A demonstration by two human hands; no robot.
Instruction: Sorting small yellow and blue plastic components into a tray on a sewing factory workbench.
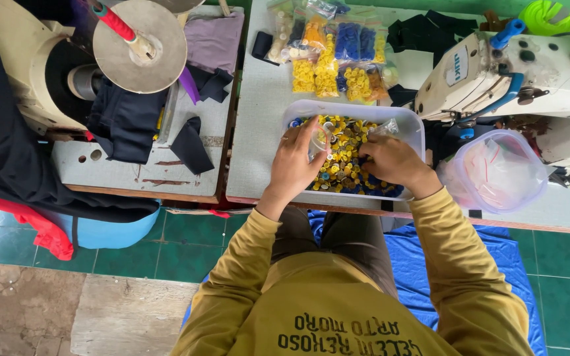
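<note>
Head view, looking straight down at a grey worktable (258, 132). Clear rectangular plastic tub (354, 111) sits at the table's near edge, filled with loose buttons (344, 161), mostly yellow with some blue. Both hands are inside the tub, over the buttons. Left hand (296, 161): fingers curled, pinching a small clear plastic bag (321, 137) at the fingertips. Right hand (390, 160): fingers bent down into the button pile, just beside the left; whether it grips anything cannot be told. Sleeves are mustard yellow. Behind the tub: a cluster of small bags of sorted yellow and blue buttons (338, 59). Right of the tub: a round clear container (499, 170) holding plastic bags, near a white sewing machine (516, 72). Left table carries dark fabric pieces (126, 118).
</note>
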